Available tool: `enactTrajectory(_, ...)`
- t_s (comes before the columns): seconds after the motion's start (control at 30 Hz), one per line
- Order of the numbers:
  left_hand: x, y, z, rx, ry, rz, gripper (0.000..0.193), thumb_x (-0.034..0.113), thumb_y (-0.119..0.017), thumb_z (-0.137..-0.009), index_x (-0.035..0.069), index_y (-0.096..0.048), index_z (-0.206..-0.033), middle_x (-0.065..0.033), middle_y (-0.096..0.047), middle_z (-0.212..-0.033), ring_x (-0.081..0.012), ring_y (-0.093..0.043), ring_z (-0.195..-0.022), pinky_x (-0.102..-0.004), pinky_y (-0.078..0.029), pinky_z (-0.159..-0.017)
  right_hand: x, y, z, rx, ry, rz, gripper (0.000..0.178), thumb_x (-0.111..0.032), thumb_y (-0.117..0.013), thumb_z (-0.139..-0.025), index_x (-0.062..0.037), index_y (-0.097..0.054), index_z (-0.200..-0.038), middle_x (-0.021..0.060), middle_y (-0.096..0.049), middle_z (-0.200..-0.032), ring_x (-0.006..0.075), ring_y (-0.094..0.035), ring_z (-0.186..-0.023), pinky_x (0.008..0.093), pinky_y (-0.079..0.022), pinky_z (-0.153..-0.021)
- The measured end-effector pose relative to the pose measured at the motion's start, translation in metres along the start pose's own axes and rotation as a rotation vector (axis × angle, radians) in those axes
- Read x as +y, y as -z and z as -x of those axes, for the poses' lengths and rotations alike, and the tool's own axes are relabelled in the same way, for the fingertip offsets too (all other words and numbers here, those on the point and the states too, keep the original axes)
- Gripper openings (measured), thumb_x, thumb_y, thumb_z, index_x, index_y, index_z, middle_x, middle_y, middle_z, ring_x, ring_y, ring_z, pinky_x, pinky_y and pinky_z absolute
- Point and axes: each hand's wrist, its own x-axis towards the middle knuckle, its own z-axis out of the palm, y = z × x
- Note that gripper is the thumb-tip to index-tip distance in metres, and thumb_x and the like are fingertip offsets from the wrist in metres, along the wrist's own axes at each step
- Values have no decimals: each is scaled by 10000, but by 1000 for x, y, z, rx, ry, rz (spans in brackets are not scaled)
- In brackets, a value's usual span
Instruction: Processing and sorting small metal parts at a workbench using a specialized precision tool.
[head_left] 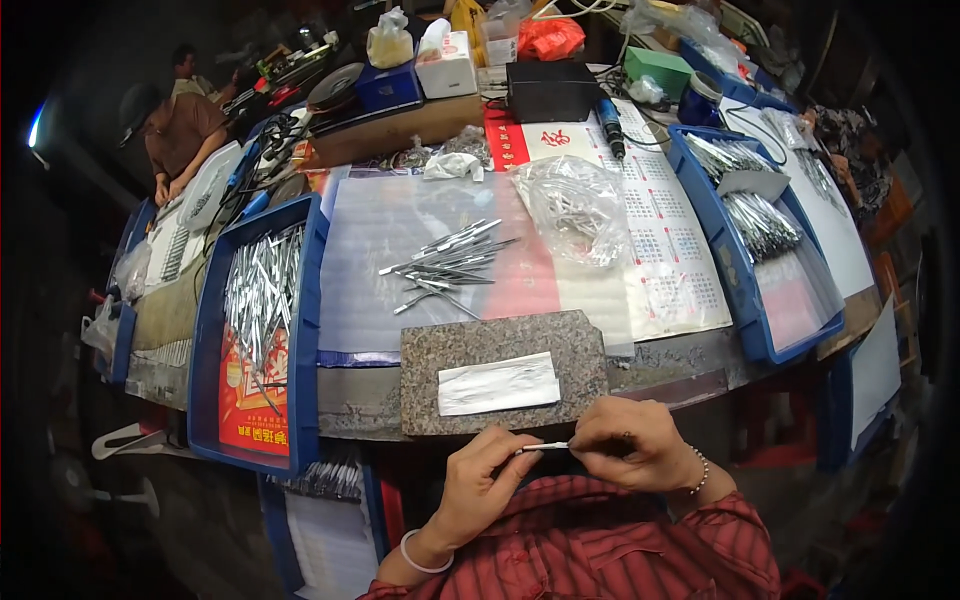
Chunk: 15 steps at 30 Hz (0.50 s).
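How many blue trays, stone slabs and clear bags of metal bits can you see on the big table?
Blue trays: 2, left and right
Stone slabs: 1
Clear bags: 1
Total: 4

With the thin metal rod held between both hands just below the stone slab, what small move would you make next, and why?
Probably lift the metal rod up and forward onto the pale sheet on the granite slab. Both the left hand and right hand pinch it at the slab's near edge, and that sheet lies directly ahead, nearer than the loose rod pile. This is a guess.
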Motion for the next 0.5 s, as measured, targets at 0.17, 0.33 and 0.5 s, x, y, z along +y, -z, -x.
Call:
enactTrajectory(0.17, -6, 0, 8, -85, 90, 317, 164, 24, -644, -901, -22, -673, -1056, -72, -636, -870, -128, -599, -740, -239, -472, -646, 4, 2, 4, -6, -57, -138, 131, 42, -665, -781, -6, -636, -899, 85, -608, -818, 211, -616, -691, 285, -471, -597)
enactTrajectory(0.33, -8, -1, 10, -52, 223, 547, 144, 69, -602, -952, -30, -658, -1039, -44, -597, -939, -74, -568, -743, -200, -463, -665, 10, 2, 10, -38, -83, -146, 108, 28, -667, -782, -1, -635, -882, 80, -620, -834, 182, -614, -702, 288, -467, -604)
enactTrajectory(0.5, -17, -5, 11, -106, 255, 853, 156, 95, -599, -958, -33, -644, -1034, -50, -591, -913, -78, -566, -721, -200, -468, -643, 12, -5, 2, -75, -133, -335, 169, -19, -693, -813, 3, -665, -978, 88, -649, -860, 181, -627, -758, 290, -483, -659)
